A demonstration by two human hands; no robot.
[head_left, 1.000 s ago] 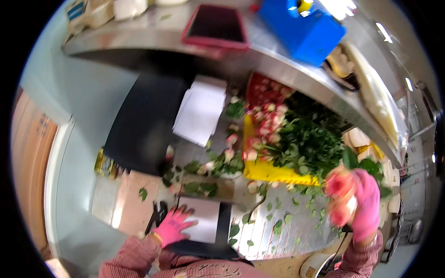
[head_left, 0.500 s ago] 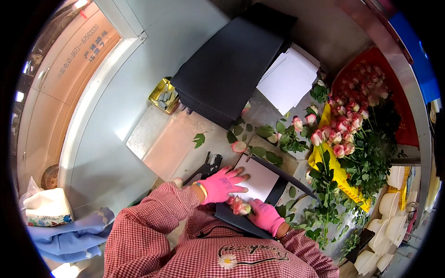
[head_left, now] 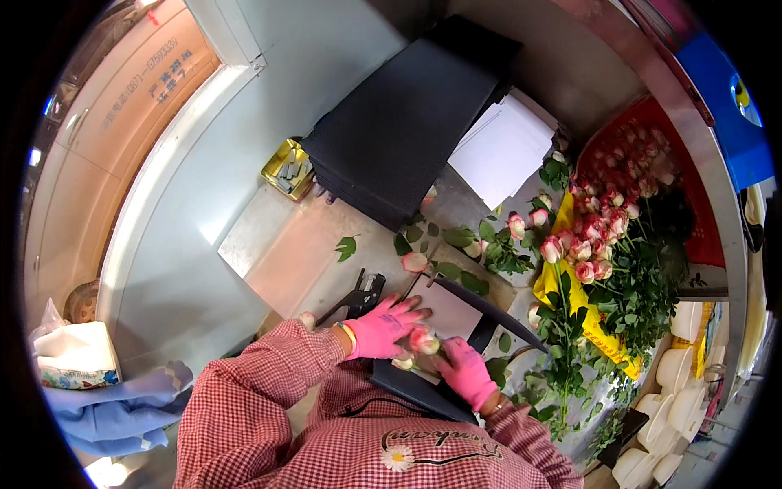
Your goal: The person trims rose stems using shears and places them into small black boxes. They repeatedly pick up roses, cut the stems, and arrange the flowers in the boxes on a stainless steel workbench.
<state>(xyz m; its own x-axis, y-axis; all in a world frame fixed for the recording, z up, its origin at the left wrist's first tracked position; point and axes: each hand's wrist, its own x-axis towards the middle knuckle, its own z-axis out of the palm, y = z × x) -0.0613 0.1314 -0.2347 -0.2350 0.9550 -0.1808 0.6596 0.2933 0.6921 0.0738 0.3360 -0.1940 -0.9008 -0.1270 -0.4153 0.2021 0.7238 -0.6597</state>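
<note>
Hands (head_left: 423, 350) closer, rose (head_left: 423, 340) seemingly pointing up-left

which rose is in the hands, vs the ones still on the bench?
The pink-white rose pinched between the left hand and right hand, over the white sheet. The other roses lie bunched further right, untouched.

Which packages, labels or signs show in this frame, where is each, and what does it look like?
Cardboard box: upper left behind the bench, large, brown, printed side.
Tissue pack: lower left, soft, white with patterned band.
Staple box: beside the black sheet stack, small, open, gold.
Yellow wrapper: right, around rose stems, printed.
</note>
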